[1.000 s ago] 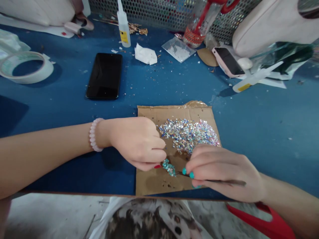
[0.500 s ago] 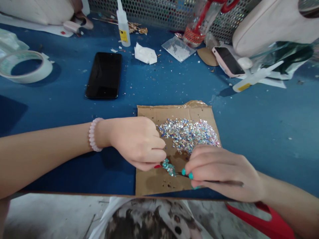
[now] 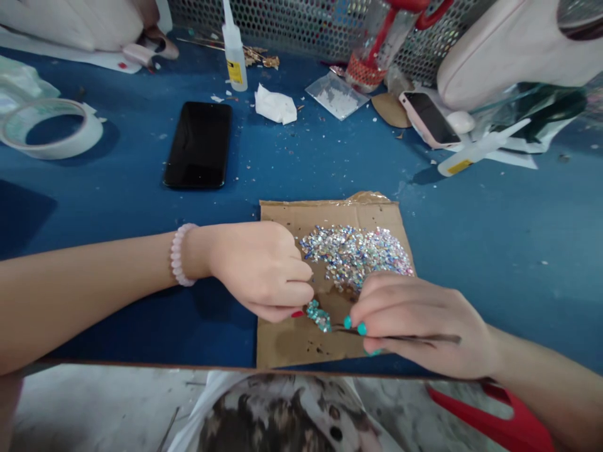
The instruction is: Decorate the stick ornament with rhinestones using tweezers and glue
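Observation:
My left hand [image 3: 264, 270] is closed, its fingers curled at the left end of a small piece covered in teal rhinestones [image 3: 319, 316]. That piece is held just over a sheet of brown cardboard [image 3: 287, 348]; its left end is hidden by my fingers. My right hand [image 3: 419, 320] pinches a pair of thin metal tweezers [image 3: 400, 338], whose tips reach the right end of the teal piece. Whether the tips hold a stone is too small to tell. Behind both hands, a spread of loose glittering rhinestones [image 3: 353, 251] covers the upper part of the cardboard.
A black phone [image 3: 198, 144] and a tape roll [image 3: 51, 129] lie on the blue table [image 3: 301, 169]. Farther back stand a glue bottle [image 3: 234, 56], crumpled tissue [image 3: 276, 103] and a small plastic bag [image 3: 336, 94]. Another glue bottle [image 3: 480, 149] lies at right near a pink-framed device [image 3: 429, 119].
The tweezers and the right fingers have shifted very slightly. Both hands otherwise stay in place, and the view has moved a little.

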Action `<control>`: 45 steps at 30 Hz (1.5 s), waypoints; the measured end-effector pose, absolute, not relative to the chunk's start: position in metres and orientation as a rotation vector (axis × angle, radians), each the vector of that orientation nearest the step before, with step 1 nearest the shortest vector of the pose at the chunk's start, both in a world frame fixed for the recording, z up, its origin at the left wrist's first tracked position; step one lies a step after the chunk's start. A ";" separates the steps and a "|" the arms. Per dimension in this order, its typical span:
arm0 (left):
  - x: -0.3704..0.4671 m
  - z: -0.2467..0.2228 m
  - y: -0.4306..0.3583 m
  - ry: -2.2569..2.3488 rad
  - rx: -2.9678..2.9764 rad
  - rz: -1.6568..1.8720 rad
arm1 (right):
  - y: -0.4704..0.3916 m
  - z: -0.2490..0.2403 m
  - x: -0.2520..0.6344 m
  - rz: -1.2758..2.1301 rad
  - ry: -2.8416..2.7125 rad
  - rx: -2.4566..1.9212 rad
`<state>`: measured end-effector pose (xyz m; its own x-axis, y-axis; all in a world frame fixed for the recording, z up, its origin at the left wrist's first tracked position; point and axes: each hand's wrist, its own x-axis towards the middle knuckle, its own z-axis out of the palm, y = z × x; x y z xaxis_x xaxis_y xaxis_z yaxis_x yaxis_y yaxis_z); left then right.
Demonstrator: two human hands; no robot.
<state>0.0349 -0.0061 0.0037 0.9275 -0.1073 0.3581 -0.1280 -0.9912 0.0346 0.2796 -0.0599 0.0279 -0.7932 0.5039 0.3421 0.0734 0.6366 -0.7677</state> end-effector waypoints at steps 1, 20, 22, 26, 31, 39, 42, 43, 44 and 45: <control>0.035 0.004 -0.006 -0.187 3.031 0.540 | -0.059 0.028 0.280 1.064 -2.301 -0.455; 0.034 0.007 -0.005 -0.187 3.069 0.529 | -0.064 0.023 0.278 0.816 -2.314 -0.376; 0.034 0.007 -0.005 -0.190 3.071 0.537 | -0.063 0.023 0.278 0.818 -2.299 -0.387; 0.034 0.006 -0.005 -0.185 3.080 0.501 | -0.063 0.024 0.277 0.804 -2.321 -0.387; 0.034 0.005 -0.005 -0.179 3.073 0.491 | -0.065 0.024 0.277 0.775 -2.343 -0.392; 0.034 0.005 -0.004 -0.181 3.053 0.509 | -0.063 0.024 0.276 0.725 -2.377 -0.363; 0.034 0.005 -0.005 -0.176 3.067 0.463 | -0.064 0.025 0.277 0.730 -2.389 -0.356; 0.034 0.005 -0.005 -0.175 3.068 0.456 | -0.064 0.026 0.277 0.733 -2.391 -0.356; 0.034 0.005 -0.005 -0.175 3.066 0.457 | -0.064 0.026 0.277 0.736 -2.392 -0.359; 0.034 0.005 -0.005 -0.176 3.062 0.463 | -0.064 0.026 0.277 0.737 -2.391 -0.359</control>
